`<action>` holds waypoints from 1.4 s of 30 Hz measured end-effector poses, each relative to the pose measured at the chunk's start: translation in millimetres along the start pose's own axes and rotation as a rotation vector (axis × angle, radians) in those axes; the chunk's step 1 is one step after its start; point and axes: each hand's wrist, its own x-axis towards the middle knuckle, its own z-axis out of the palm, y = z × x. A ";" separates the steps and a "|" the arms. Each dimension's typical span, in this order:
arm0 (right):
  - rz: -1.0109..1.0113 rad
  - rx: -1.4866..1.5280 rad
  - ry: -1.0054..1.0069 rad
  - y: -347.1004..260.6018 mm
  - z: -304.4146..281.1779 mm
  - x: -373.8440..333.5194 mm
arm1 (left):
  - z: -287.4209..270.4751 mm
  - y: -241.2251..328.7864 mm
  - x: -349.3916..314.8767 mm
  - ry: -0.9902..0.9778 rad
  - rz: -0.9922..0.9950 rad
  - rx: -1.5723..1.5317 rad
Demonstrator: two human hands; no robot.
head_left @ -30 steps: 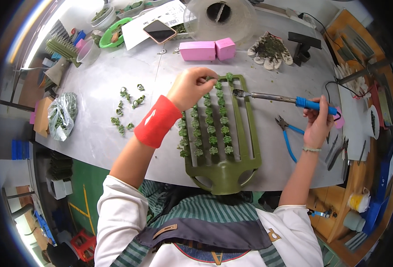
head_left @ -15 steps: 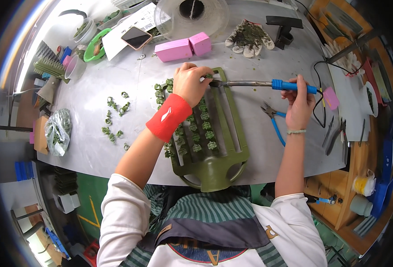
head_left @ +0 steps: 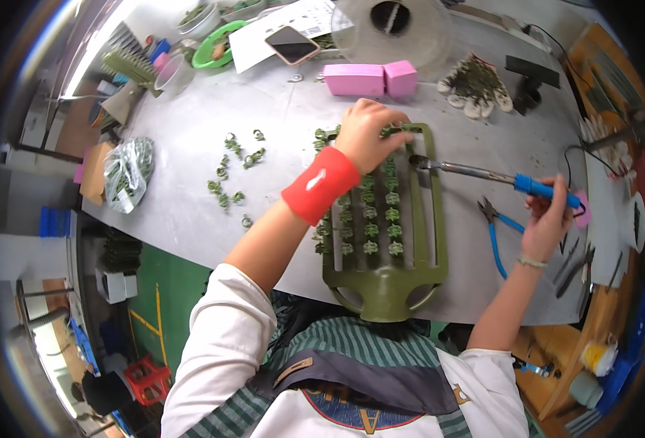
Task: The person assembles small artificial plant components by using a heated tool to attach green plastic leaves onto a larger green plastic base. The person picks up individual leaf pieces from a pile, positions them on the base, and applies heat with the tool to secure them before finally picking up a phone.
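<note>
Iron, long, metal and blue-handled (head_left: pixel 483 174), held in your right hand (head_left: pixel 545 228), points leftward across the olive-green slotted plastic frame (head_left: pixel 385 281) toward your curled left hand (head_left: pixel 370 135), its hold unclear.

Head cam: left fisheye, overhead, facing down and forward, close range; worktable (head_left: pixel 184 212) fills center, wearer's torso (head_left: pixel 366 372) at 6 o'clock, left hand (head_left: pixel 371 137) at 1, right hand (head_left: pixel 545 226) at 3.

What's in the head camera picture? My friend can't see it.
A person's left hand is over the far end of a green frame with rows of green rosettes; the right hand holds a blue-handled tool toward it.
</note>
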 end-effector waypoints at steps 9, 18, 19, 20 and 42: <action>0.035 0.014 -0.025 -6.1 13.7 -7.1 | -138.6 -162.6 -94.9 -0.085 -0.873 0.397; -0.014 -0.002 -0.063 -8.1 6.2 -6.3 | -73.9 -35.1 -46.2 -0.025 -0.483 -0.445; -0.018 -0.010 -0.051 -5.2 3.7 -5.9 | -63.4 -4.5 -34.9 -0.068 -0.293 -0.326; -0.023 -0.009 -0.065 -7.0 4.7 -6.6 | -53.2 12.7 -29.3 -0.126 -0.287 -0.304; 0.001 0.020 0.016 -10.7 -8.3 -9.6 | -12.6 13.8 -23.2 0.031 -0.148 -0.163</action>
